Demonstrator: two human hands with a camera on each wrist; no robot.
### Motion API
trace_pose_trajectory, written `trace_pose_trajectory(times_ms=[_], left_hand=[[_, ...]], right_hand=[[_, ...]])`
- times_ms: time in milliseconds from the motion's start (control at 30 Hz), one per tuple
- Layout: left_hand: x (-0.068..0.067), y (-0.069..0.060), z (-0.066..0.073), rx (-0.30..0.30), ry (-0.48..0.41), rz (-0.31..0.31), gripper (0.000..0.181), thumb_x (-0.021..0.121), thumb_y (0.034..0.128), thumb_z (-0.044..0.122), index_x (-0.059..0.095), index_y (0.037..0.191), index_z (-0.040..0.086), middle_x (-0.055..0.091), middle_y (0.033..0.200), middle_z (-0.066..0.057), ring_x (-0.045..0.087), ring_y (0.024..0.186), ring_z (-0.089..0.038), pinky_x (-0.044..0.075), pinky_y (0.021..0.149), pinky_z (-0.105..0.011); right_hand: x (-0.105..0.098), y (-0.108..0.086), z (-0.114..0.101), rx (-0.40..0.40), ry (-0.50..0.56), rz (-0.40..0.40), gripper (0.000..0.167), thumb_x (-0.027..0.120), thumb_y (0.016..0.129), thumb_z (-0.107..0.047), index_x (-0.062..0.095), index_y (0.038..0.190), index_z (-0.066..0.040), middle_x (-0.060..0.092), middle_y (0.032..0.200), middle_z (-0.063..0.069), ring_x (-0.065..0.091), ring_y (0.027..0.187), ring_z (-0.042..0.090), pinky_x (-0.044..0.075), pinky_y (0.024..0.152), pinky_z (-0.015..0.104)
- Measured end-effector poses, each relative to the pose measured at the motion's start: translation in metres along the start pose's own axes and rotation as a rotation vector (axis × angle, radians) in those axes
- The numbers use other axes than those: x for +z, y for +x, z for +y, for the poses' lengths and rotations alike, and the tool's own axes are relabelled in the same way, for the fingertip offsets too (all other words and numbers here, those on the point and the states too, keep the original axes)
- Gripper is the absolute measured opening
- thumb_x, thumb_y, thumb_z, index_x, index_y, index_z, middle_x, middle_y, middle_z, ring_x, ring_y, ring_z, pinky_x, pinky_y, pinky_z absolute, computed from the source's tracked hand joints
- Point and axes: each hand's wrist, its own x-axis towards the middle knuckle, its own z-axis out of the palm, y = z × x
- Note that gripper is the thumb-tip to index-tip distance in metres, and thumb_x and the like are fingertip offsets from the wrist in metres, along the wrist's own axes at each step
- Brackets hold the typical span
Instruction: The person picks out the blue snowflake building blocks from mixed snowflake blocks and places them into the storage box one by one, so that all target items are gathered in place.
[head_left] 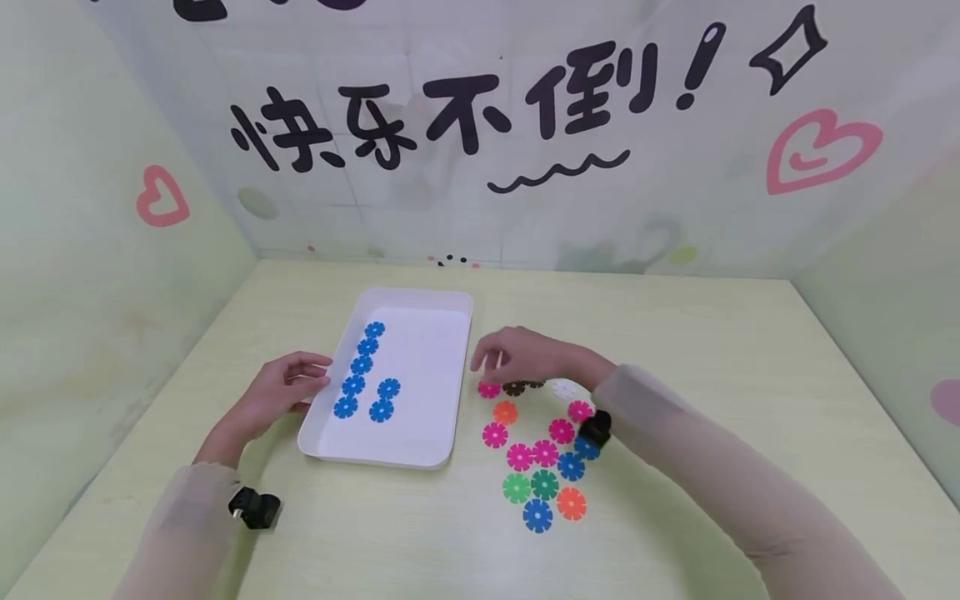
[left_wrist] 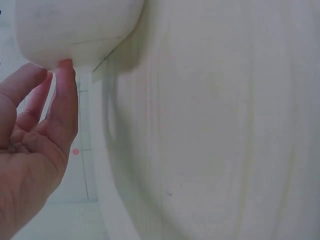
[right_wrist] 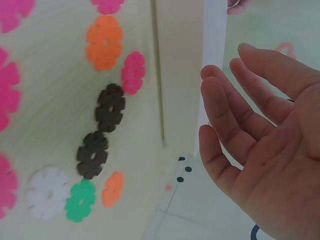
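My left hand (head_left: pixel 281 387) is at the left side of a white tray (head_left: pixel 423 454). In the left wrist view, its fingertips touch the tray's outer wall (left_wrist: pixel 80 35). Inside the tray, several blue notched discs (head_left: pixel 362 365) form a slanting row, with two more blue discs (head_left: pixel 381 410) beside it. My right hand (head_left: pixel 521 354) hovers just right of the tray with loosely bent fingers. The right wrist view shows nothing in its grasp. Below it lie a pink disc (head_left: pixel 489 390) and two dark brown discs (right_wrist: pixel 110 108), partly hidden by the hand in the head view.
Several loose notched discs lie right of the tray: orange (head_left: pixel 506 412), pink (head_left: pixel 545 453), blue (head_left: pixel 571 467), light green (head_left: pixel 516 487), dark green (head_left: pixel 544 484) and white (right_wrist: pixel 49 192). Printed walls (head_left: pixel 450 208) enclose the pale table (head_left: pixel 675 325) at the back and sides.
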Motion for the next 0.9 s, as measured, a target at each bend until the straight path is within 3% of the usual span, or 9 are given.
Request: trace_pose_trajectory(times_ms=[333,567,733,900], left_hand=[[-0.001,-0.002,0.000,0.011,0.001,0.001,0.051,0.060,0.0891,0.031,0.045,0.128,0.002,0.052,0.113,-0.019,0.057,0.093,-0.025,0.053,0.071,-0.032],[0.001,0.001,0.000,0.009,-0.003,0.002,0.051,0.061,0.0888,0.031,0.046,0.128,0.002,0.052,0.113,-0.019,0.057,0.092,-0.025,0.053,0.071,-0.032],[0.000,-0.002,0.000,0.019,0.001,0.003,0.052,0.060,0.0892,0.031,0.045,0.128,0.000,0.052,0.113,-0.020,0.057,0.091,-0.023,0.053,0.070,-0.032],[0.000,-0.002,0.000,0.018,0.010,0.007,0.053,0.060,0.0888,0.033,0.045,0.128,0.001,0.052,0.113,-0.020,0.057,0.091,-0.023,0.053,0.070,-0.031]], right_hand=[[0.015,-0.078,0.031,0.067,-0.002,0.024,0.020,0.066,0.084,-0.010,0.062,0.104,-0.008,0.059,0.084,-0.003,0.056,0.075,0.014,0.050,0.063,0.026],[0.030,-0.122,0.058,0.114,0.018,0.115,0.021,0.071,0.080,-0.017,0.063,0.099,-0.012,0.053,0.079,-0.002,0.049,0.069,0.014,0.045,0.059,0.023],[0.042,-0.137,0.073,0.098,0.032,0.190,0.025,0.073,0.079,-0.019,0.063,0.101,-0.011,0.052,0.082,0.000,0.047,0.069,0.013,0.044,0.059,0.022],[0.050,-0.139,0.078,0.078,0.027,0.241,0.029,0.074,0.078,-0.020,0.063,0.103,-0.011,0.052,0.084,-0.001,0.047,0.070,0.015,0.044,0.060,0.021]])
